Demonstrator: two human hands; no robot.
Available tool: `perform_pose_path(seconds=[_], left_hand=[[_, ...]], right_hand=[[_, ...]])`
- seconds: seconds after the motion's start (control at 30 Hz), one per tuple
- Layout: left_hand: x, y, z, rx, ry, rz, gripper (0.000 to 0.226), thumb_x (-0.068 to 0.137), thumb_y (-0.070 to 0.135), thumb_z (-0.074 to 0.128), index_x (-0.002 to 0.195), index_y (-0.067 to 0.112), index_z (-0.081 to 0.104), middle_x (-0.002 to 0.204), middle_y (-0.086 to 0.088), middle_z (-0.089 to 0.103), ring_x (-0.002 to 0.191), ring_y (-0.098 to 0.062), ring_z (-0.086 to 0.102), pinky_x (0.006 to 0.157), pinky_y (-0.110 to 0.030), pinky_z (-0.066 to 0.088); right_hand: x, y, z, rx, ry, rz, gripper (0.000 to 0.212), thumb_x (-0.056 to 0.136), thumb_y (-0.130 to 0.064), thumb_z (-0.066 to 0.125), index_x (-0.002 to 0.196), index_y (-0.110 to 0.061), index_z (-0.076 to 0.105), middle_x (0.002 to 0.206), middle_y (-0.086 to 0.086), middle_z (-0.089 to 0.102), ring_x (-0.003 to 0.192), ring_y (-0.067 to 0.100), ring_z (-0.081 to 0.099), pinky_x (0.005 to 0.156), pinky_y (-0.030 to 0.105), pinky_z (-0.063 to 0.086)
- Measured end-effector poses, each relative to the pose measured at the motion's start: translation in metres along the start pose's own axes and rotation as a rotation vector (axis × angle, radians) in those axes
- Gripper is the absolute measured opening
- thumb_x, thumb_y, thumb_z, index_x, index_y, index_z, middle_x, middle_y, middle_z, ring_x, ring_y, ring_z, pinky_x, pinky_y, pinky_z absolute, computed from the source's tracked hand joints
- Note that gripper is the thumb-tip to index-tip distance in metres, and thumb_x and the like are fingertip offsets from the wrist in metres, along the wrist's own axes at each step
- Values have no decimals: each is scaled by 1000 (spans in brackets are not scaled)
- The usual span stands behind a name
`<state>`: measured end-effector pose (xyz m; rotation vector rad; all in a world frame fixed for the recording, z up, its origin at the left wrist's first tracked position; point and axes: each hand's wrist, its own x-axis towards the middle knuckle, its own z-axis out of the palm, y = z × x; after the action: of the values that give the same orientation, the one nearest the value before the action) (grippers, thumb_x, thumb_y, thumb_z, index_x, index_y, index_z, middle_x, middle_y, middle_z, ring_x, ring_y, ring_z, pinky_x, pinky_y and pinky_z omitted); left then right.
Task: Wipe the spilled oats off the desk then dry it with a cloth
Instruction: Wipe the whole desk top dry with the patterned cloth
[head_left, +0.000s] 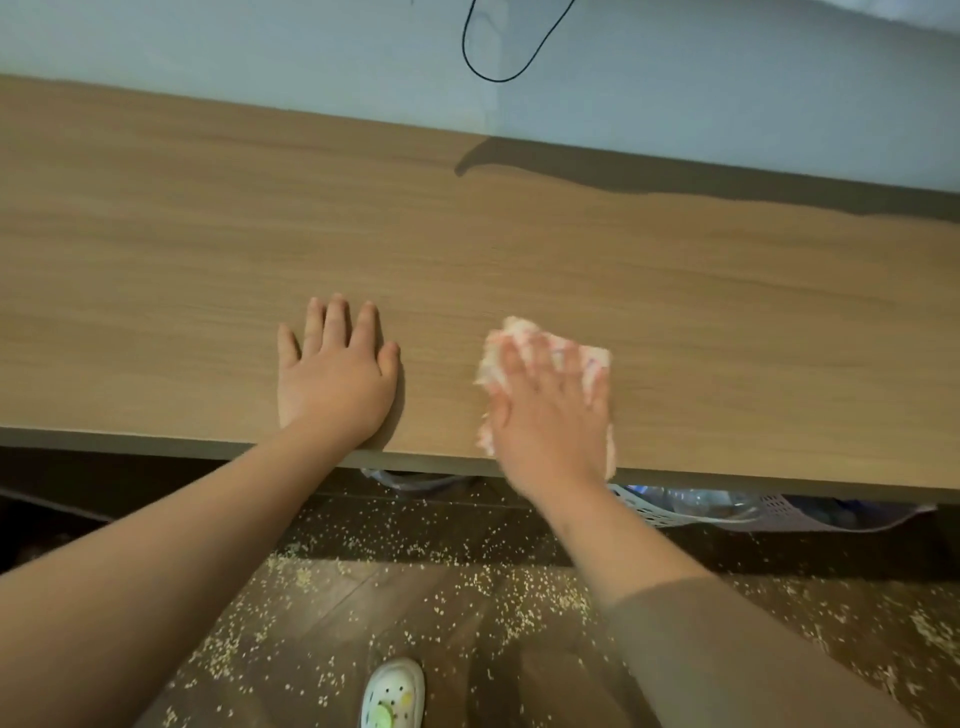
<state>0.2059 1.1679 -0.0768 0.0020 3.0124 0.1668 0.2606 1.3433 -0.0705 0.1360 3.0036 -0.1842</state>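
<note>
Your left hand (335, 382) lies flat on the wooden desk (208, 234) near its front edge, fingers straight and slightly spread, holding nothing. Below it, past the desk edge, the oats (519, 597) lie scattered over the dark floor (322, 613), thickest just in front of and under the desk. A white clog (393, 693) stands among them at the bottom of the view. Above, a black cable (498, 62) hangs in a loop against the pale wall. To the right, your right hand (550, 410), somewhat blurred, presses flat with straight fingers on a pink and white cloth (519, 332) that lies on the desk right at its front edge. Further right, under the desk, a pale perforated basket (675, 512) shows.
</note>
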Motion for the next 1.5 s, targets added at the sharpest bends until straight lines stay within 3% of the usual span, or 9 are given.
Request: perform_pose_path(seconds=[0.13,0.23,0.37,0.57,0.73,0.83,1.03,1.33,1.5], left_hand=[[0,22,-13,-70,18,61,53,96,40,20,142,16,29,153,-11,21,144,-25,9,115,-54,7],[-5,59,-14,-1,-57,309,58,97,48,14,148,22,17,158,-3,5,145,-24,-3,115,-54,0],[20,102,-7,-89,-137,229,54,100,45,16,150,27,10,159,2,-2,145,-23,-10,113,-58,-4],[24,125,10,-24,-26,70,59,97,50,10,150,27,5,159,2,-3,145,-24,-11,112,-60,-5],[22,125,11,-4,10,72,61,95,54,9,150,29,3,159,2,-1,145,-24,-10,113,-59,-1],[22,124,10,-1,7,87,61,95,55,10,150,29,3,159,1,0,145,-24,-9,113,-59,0],[17,130,6,-66,51,44,53,98,40,11,149,29,15,158,4,9,146,-18,-2,115,-54,2],[18,132,12,-43,113,-3,58,92,41,7,147,31,24,155,5,21,145,-19,8,114,-51,8],[21,130,14,-29,130,1,75,79,48,-6,147,33,23,155,7,21,145,-17,8,114,-50,8]], right_hand=[[-7,27,-3,-84,-12,-243,50,97,-48,3,143,-38,-12,151,-11,-18,140,17,-18,113,44,-11],[9,90,-10,-60,-10,-26,49,99,-46,8,145,-39,-9,154,-8,-13,142,19,-12,114,46,-8],[11,121,-17,3,-3,285,52,98,-46,5,147,-35,-6,156,-4,-10,143,23,-8,115,51,-2],[-7,128,-12,-126,17,-190,54,87,-55,-12,139,-40,-18,145,-12,-21,138,14,-19,110,40,-15],[37,226,-31,14,8,355,51,97,-47,9,147,-39,0,157,-6,-4,144,21,-6,115,49,-2],[55,200,-32,73,22,530,53,98,-45,9,149,-33,0,158,-2,-4,143,28,-6,113,55,-2],[42,100,-19,-38,-13,-277,51,98,-51,8,146,-39,-5,156,-11,-9,143,20,-14,113,46,-11],[169,229,-46,57,25,454,52,96,-52,12,146,-42,6,158,-3,-2,143,28,-5,108,62,0],[223,149,-42,82,61,290,54,94,-54,11,147,-42,8,158,0,-2,143,32,-6,108,62,-2]])
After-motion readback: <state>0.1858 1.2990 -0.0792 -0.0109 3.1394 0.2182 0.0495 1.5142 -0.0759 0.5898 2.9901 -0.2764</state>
